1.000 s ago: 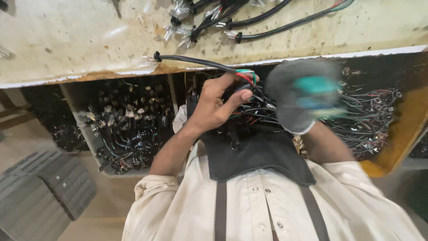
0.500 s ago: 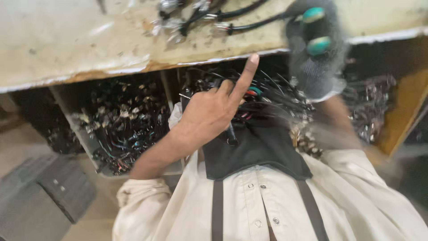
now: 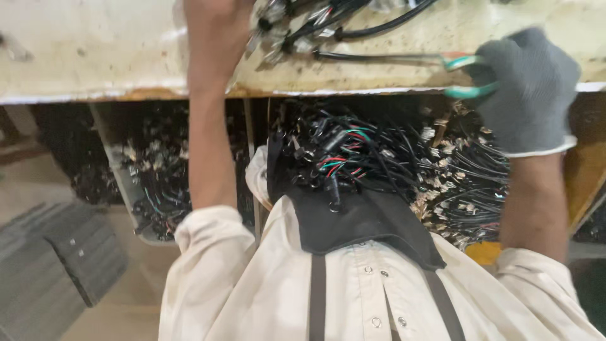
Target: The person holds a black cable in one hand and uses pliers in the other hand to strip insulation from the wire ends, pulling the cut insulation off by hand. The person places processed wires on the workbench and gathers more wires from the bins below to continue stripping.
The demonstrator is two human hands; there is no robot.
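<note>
My bare left hand (image 3: 218, 28) reaches up onto the worn white tabletop (image 3: 95, 57), where its blurred fingers close on the end of a bundle of black cables (image 3: 297, 28). My right hand (image 3: 527, 88) wears a grey glove and grips a green-handled cutting tool (image 3: 464, 76). The tool's tip points left along a single black cable (image 3: 372, 57) lying near the table's front edge. Both hands are over the table, with the bundle between them.
Below the table edge, a heap of cut black wires with red and green strands (image 3: 379, 158) fills my lap and an orange bin (image 3: 584, 183) on the right. A white bin of wire pieces (image 3: 151, 189) stands at the left. Grey ridged mats (image 3: 44, 271) lie on the floor.
My left hand rose from the wire heap in my lap onto the table and reached the cable bundle. My gloved right hand came down to the table's edge with the tool.
</note>
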